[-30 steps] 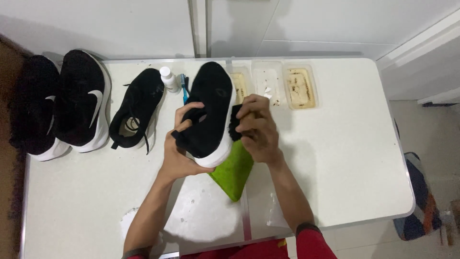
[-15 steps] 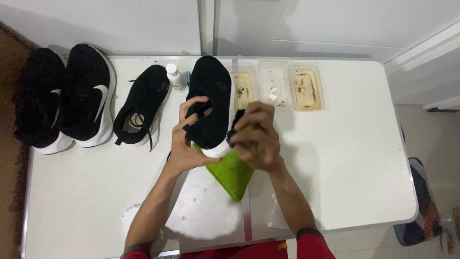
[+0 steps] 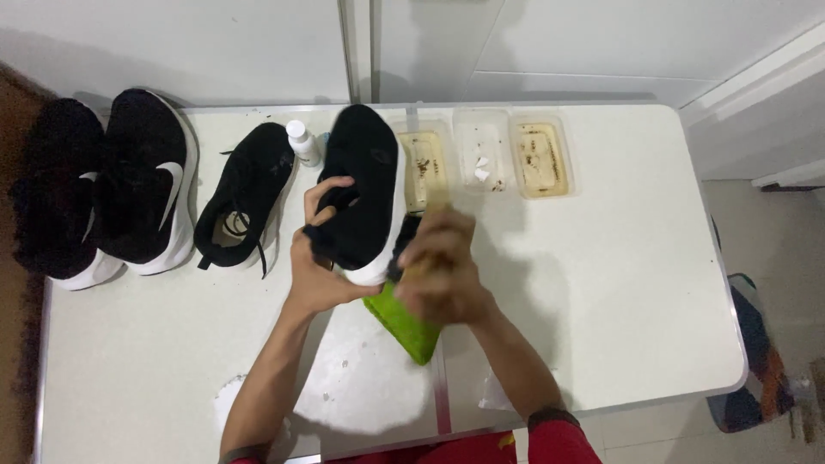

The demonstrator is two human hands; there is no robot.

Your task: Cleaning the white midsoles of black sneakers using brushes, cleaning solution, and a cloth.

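Left hand point(image 3: 320, 273): I see its fingers point(image 3: 331, 191) clenched around the black shoe point(image 3: 359, 193), held above the surface point(image 3: 619, 258).
Right hand point(image 3: 440, 271): blurred against the shoe's sole; I cannot tell its grip.
Underneath: green cloth point(image 3: 404, 325).
Further left: three black shoes point(image 3: 146, 193).

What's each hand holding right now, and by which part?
The left hand holds a black shoe with a white sole at its heel end, fingers in the collar. The blurred right hand presses something dark against the sole's side; its grip cannot be told.
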